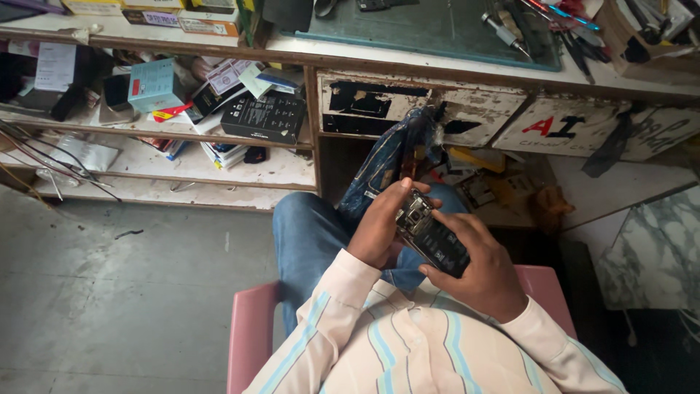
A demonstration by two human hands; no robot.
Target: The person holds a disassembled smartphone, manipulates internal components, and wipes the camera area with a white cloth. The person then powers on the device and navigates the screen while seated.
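You hold an opened phone (432, 235), back cover off and its dark innards showing, above your lap between both hands. Your left hand (380, 226) wraps around its upper left edge, fingers closed on it, thumb lying across the top. Your right hand (483, 270) cradles the lower end, clamped on it, with the forefinger resting on the exposed face. You sit on a pink plastic chair (251, 332). Ahead stands a worn white workbench (467, 109), and shelves (240, 164) cluttered with boxes lie to your left.
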